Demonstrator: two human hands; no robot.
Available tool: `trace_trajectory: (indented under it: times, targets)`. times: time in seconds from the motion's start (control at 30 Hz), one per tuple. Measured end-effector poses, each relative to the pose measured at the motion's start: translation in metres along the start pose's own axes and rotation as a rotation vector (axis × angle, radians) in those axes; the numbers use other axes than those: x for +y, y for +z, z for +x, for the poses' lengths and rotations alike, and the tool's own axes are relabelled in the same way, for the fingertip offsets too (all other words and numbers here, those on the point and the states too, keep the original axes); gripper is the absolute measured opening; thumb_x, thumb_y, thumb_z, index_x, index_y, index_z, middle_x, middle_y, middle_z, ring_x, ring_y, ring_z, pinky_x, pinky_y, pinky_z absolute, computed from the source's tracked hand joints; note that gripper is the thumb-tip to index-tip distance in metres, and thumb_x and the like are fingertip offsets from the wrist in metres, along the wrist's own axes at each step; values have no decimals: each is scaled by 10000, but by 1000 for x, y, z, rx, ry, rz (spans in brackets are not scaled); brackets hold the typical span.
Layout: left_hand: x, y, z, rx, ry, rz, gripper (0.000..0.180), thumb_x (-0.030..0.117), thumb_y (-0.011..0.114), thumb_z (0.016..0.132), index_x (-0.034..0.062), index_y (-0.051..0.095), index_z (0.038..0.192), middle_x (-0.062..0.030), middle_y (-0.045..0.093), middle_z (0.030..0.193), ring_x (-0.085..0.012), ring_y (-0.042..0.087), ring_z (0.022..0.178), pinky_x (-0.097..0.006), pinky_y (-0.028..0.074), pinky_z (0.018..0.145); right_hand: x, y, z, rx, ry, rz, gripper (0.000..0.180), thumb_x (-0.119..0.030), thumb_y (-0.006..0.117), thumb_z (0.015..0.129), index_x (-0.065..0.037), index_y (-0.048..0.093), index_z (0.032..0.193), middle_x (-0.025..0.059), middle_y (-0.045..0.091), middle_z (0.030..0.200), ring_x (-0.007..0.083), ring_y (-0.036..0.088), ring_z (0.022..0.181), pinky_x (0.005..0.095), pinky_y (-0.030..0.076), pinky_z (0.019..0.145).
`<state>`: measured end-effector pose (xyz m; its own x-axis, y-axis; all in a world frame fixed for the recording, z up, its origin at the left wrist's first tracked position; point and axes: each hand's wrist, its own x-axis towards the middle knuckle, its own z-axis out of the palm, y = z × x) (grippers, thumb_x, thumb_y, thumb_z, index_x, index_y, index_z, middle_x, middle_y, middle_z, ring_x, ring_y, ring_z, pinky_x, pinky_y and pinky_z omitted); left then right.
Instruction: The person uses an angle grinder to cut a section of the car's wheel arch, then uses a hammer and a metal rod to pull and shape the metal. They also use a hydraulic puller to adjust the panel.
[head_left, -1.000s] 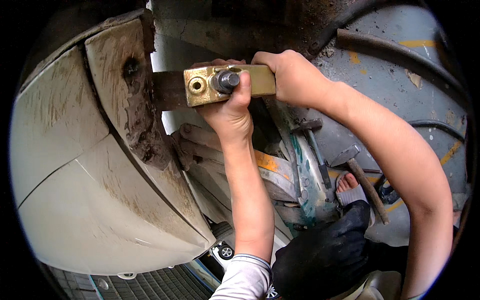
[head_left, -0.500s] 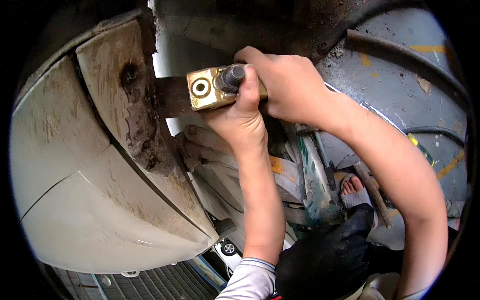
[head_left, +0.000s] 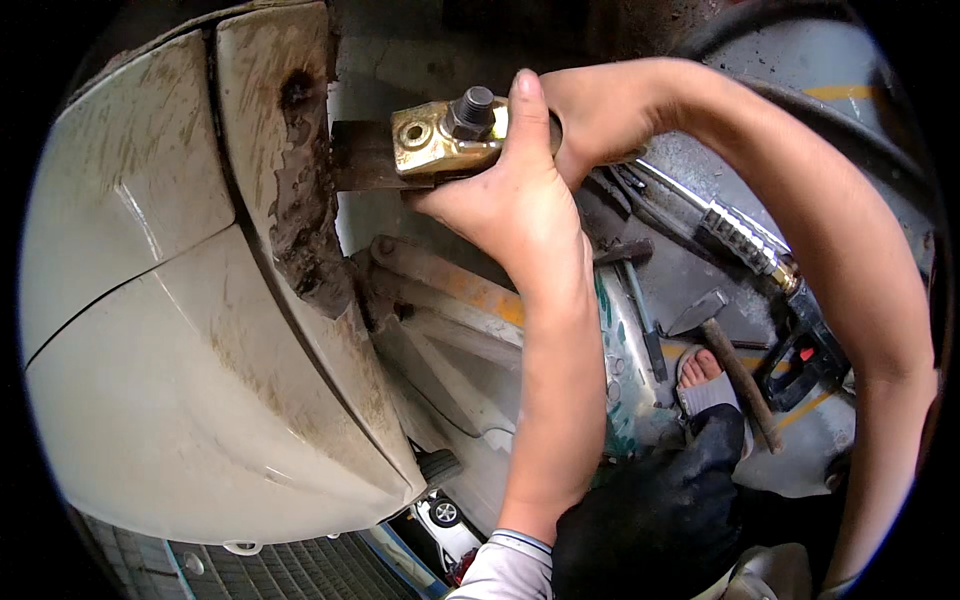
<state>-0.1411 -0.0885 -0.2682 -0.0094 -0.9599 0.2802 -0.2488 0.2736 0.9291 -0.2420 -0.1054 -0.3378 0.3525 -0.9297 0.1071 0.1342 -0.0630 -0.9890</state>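
A gold-coloured metal clamp with a thick dark threaded bolt on its face sits at the end of a dark flat metal strip. That strip meets the ragged, dented edge of a dirty cream car body panel. From below, my left hand is closed round the clamp, its thumb pointing up beside the bolt. Behind the clamp's right end is my right hand, wrapped against it with its fingers mostly hidden.
A hammer with a wooden handle lies by my sandalled foot. Another hammer is closer to the car. To the right are a black-handled tool with a metal barrel and a dark hose. Metal arms stand below the clamp.
The clamp and both hands have shifted slightly up and right in the view, and the clamp is turned. My right wrist is raised, uncovering the black-handled tool. The view has also shifted.
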Motion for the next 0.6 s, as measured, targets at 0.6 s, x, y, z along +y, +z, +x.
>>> trace_trajectory:
  times: [0.6]
  targets:
    - [-30,-21,11,-180,47,-125,597,41,803,773,37,420,1231,-68,604,1053,-163,609,948,-310,521,876,16,36,1,540,-350,-81,278,-120,691,714,67,631,910,233,677,814,326,681,782,392,523,718]
